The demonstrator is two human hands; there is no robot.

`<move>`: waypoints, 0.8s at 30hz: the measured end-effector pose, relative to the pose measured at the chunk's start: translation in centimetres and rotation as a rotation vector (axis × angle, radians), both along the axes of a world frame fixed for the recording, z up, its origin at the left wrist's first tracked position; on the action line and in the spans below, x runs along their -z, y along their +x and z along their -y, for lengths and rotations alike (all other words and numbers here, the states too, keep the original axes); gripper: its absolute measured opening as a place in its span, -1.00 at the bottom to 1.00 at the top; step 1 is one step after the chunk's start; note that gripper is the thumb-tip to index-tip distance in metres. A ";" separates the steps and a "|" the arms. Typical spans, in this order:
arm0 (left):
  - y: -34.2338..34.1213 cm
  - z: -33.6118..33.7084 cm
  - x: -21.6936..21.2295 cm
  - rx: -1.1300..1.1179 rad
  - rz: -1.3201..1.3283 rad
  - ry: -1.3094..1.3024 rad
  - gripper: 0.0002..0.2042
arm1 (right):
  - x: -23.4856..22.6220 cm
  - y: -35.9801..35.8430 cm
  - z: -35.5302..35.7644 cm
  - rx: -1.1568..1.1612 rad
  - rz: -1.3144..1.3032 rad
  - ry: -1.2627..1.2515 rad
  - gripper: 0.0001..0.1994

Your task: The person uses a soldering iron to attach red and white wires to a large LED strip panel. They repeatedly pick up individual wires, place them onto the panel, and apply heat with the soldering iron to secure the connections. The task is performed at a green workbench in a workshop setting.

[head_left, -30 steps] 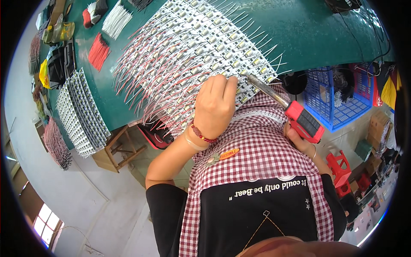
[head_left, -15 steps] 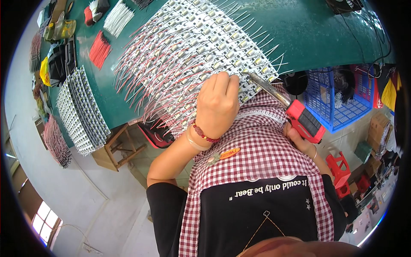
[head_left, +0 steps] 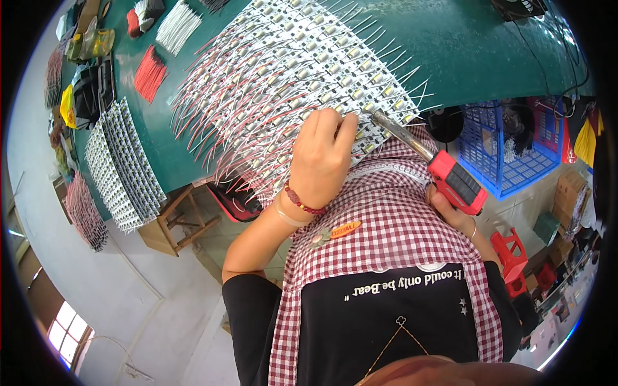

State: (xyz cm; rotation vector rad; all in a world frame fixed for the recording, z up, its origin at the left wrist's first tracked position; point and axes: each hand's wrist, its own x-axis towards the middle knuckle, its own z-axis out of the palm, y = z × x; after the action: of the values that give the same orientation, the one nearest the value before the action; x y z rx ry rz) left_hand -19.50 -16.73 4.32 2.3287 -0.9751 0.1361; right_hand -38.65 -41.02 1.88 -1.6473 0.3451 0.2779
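Note:
A broad sheet of white LED circuit boards, bristling with red and white wires, lies at the table's near edge. Over its near part is my left hand, fingers bent and pinched together; whatever they hold is hidden beneath them. My right hand grips a red and black soldering iron, partly concealed behind its handle. The iron's metal shaft points up and left, with its tip near the boards just right of my left fingers.
On the green table, bundles of red wires and white wires lie at the far left. Another stack of LED boards overhangs the left edge. A blue plastic crate stands at the right, beyond the iron.
My left hand has shifted slightly left and its fingers have drawn a little away from the iron's tip. The soldering iron and my right hand are nearly unmoved.

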 end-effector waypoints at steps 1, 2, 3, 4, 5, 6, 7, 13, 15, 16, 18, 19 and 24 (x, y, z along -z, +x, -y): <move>-0.1 0.0 0.0 -0.003 0.002 0.010 -0.74 | 0.0 0.0 0.0 -0.006 0.000 -0.011 -0.83; -0.1 0.0 0.0 -0.006 0.003 0.011 -0.74 | 0.0 0.1 0.0 -0.012 0.000 -0.021 -0.83; -0.1 0.1 0.0 -0.009 0.004 0.012 -0.74 | -0.2 0.3 -0.1 -0.016 0.006 -0.033 -0.84; 0.0 0.2 0.0 -0.010 0.005 0.012 -0.75 | -0.1 0.3 -0.1 -0.016 0.016 -0.038 -0.84; 0.0 0.2 0.0 -0.011 0.005 0.013 -0.75 | -0.1 0.4 -0.1 -0.017 0.027 -0.043 -0.84; 0.1 0.2 0.0 -0.012 0.006 0.014 -0.75 | 0.1 0.3 0.0 -0.017 0.043 -0.041 -0.85; 0.1 0.3 -0.1 -0.012 0.007 0.015 -0.75 | 0.1 0.2 0.0 -0.017 0.049 -0.032 -0.86; 0.2 0.4 -0.3 -0.020 0.004 0.035 -0.77 | 0.0 0.1 0.2 -0.017 0.057 0.002 -0.88; 0.3 0.3 -0.3 -0.019 0.008 0.035 -0.77 | 0.3 -0.1 0.2 -0.035 0.067 -0.032 -0.88; 0.3 0.4 -0.3 -0.020 0.013 0.037 -0.77 | 0.3 0.0 0.2 -0.041 0.070 -0.046 -0.87; 0.3 0.4 -0.3 -0.023 0.014 0.039 -0.77 | 0.0 0.3 0.0 -0.044 0.072 -0.066 -0.86; 0.3 0.4 -0.2 -0.022 0.014 0.038 -0.77 | -0.1 0.6 -0.1 -0.044 0.074 -0.084 -0.86; 0.2 0.4 -0.4 -0.029 0.014 0.043 -0.77 | -0.5 0.7 -0.3 -0.057 0.100 -0.149 -0.86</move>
State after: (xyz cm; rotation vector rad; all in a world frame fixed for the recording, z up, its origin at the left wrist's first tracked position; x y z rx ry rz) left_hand -19.26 -17.11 4.71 2.3849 -0.9599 0.1448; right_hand -37.93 -40.68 2.37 -1.8131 0.2480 0.2152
